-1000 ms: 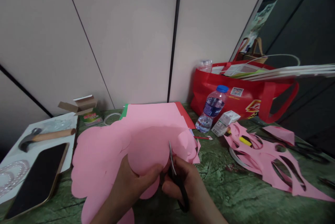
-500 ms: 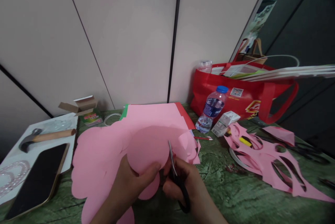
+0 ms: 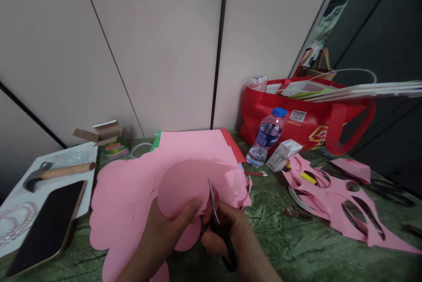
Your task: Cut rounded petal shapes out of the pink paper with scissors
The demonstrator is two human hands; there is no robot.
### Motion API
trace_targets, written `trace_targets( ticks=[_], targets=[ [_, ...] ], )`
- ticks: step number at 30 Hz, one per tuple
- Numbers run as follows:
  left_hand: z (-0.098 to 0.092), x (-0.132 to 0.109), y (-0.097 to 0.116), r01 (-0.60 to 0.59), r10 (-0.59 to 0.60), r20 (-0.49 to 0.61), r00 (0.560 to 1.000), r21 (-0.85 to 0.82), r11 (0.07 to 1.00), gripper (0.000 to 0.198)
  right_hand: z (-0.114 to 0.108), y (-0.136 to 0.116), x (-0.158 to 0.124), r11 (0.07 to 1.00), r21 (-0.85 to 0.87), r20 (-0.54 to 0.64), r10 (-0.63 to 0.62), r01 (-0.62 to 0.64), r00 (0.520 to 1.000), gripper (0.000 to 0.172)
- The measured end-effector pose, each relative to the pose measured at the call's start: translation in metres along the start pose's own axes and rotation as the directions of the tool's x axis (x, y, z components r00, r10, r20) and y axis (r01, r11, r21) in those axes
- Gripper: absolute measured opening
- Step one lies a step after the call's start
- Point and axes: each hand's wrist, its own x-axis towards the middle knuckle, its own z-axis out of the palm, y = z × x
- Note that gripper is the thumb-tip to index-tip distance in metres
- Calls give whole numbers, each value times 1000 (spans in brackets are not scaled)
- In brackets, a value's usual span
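Note:
My left hand grips the lower edge of a rounded pink paper piece, its thumb lying on top. In my right hand is a pair of black-handled scissors, the blades pointing up along the piece's right edge. Whether the blades are biting into the paper, I cannot tell. Beneath and around both hands spread many overlapping pink paper circles. Behind them lies a stack of pink sheets, with red and green sheets showing at its sides.
At left are a hammer, a phone, a bead string and an opened small box. On the right stand a water bottle, a white carton and a red bag, with pink paper offcuts before them.
The rounded pink piece and the scissors have shifted slightly left. My right hand has moved a little left with the scissors, while the left hand keeps its hold.

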Motion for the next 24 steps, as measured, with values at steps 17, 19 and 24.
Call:
trace_targets(
  ticks=[17, 19, 24],
  targets=[
    [-2, 0, -2, 13, -13, 11, 1000, 11, 1000, 34, -1, -22, 2, 999, -39, 63, -32, 34, 997, 38],
    [-2, 0, -2, 0, 0, 10, 1000, 25, 1000, 34, -1, -21, 2, 998, -49, 57, -34, 36, 998, 37],
    [-3, 1, -1, -15, 15, 29, 999, 7, 1000, 22, -2, -21, 2, 995, -78, 71, -60, 65, 996, 33]
  ],
)
